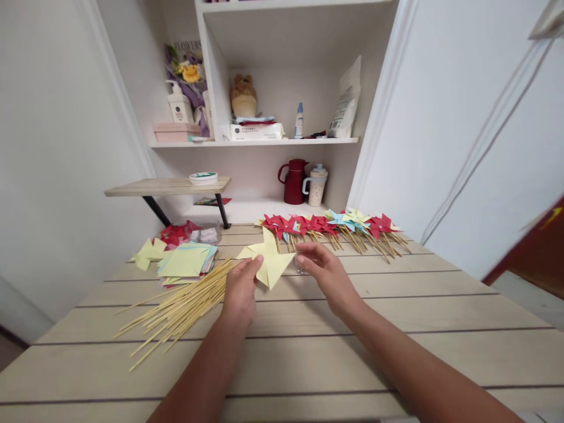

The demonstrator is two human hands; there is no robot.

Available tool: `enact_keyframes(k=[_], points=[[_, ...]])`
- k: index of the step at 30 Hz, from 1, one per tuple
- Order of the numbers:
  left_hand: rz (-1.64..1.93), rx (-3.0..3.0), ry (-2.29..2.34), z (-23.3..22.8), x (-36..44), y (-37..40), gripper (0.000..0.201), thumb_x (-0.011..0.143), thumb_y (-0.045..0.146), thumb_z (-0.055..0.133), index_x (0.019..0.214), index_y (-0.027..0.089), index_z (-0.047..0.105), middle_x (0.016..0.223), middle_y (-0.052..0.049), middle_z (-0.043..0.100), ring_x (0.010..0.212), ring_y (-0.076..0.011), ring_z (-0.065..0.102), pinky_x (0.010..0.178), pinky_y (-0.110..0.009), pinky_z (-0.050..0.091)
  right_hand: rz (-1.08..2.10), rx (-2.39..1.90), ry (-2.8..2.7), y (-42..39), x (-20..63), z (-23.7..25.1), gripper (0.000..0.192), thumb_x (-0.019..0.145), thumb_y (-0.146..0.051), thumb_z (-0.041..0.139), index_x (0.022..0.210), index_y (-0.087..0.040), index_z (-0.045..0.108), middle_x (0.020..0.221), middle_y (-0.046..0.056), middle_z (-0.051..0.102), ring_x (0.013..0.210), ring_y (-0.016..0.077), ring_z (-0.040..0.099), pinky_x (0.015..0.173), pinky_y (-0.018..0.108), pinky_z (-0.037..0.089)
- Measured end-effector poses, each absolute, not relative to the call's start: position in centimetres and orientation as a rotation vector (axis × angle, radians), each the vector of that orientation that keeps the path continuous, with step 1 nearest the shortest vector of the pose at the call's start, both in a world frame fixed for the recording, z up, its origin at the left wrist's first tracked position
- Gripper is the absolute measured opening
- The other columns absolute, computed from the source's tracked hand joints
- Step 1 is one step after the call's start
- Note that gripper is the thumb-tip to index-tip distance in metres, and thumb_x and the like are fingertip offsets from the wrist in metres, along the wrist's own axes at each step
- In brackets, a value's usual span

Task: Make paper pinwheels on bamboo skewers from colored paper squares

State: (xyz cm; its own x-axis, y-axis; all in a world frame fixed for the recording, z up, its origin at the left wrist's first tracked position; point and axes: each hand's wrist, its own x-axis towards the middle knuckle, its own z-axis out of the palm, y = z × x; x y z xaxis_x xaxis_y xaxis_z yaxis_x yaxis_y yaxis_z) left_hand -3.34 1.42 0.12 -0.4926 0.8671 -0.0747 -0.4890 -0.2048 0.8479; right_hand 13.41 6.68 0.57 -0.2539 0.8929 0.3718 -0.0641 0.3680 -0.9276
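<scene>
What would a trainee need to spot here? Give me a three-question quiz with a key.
1. True or false: both hands touch the yellow pinwheel.
2. The loose sticks lie nearest which hand? A) left hand B) right hand
3. Fill in: the finished pinwheels lie in a row at the table's ____ edge, below the shelf.

Key:
1. True: the left hand holds its left side, the right-hand fingers pinch its right edge.
2. A: the sticks fan out beside the left hand.
3. Far.
</scene>
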Motion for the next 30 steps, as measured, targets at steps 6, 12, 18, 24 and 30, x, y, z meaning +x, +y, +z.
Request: enact_keyframes(k=[6,12,18,24,30], points=[[1.905,0.368,0.999,0.4,-4.8,1.4,0.009,0.073,0.014,0.078,0.079,0.013,0.072,0.08,-0.005,0.075,0.067,-0.0121,0.067,0.066,-0.022,0.053,0.297,-0.54,-1.934,6.2,13.0,-0.6,0.03,0.086,-0.018,0.065,0.115,-0.028,0.066,0.122,0.009,0.055,0.118,0.0263,0.053,0.101,0.047,0.044],[1.87,0.429,0.982,0.0,-4.2,1.3,0.015,0.072,0.018,0.08,0.084,0.012,0.074,0.083,-0.006,0.075,0.068,-0.012,0.067,0.067,-0.021,0.053,-0.033,-0.5,-2.027,5.3,12.5,-1.2,0.036,0.088,-0.011,0.061,0.119,-0.028,0.064,0.112,0.009,0.054,0.107,0.0253,0.055,0.091,0.044,0.046],[1.8,0.539,0.938,0.0,-3.5,1.1,0.03,0.062,0.027,0.087,0.085,0.012,0.075,0.083,-0.007,0.076,0.073,-0.0146,0.068,0.07,-0.023,0.052,-0.171,-0.481,-2.056,4.9,12.5,-1.1,0.021,0.09,-0.018,0.062,0.107,-0.027,0.07,0.097,0.005,0.057,0.09,0.0213,0.055,0.081,0.039,0.042],[1.765,0.631,0.957,0.3,-2.7,0.8,0.035,0.059,0.034,0.088,0.083,0.011,0.076,0.079,-0.008,0.076,0.072,-0.0163,0.068,0.073,-0.026,0.052,-0.099,-0.562,-2.039,4.7,12.6,-0.5,0.011,0.092,-0.026,0.063,0.088,-0.028,0.073,0.092,0.005,0.061,0.088,0.0217,0.056,0.08,0.039,0.039],[1.739,0.724,1.014,0.2,-2.5,0.6,0.031,0.062,0.034,0.087,0.081,0.012,0.076,0.077,-0.006,0.074,0.073,-0.015,0.066,0.072,-0.024,0.05,0.053,-0.583,-1.974,4.8,12.6,0.0,0.01,0.091,-0.024,0.064,0.085,-0.025,0.072,0.091,0.005,0.06,0.091,0.0228,0.057,0.084,0.041,0.039]])
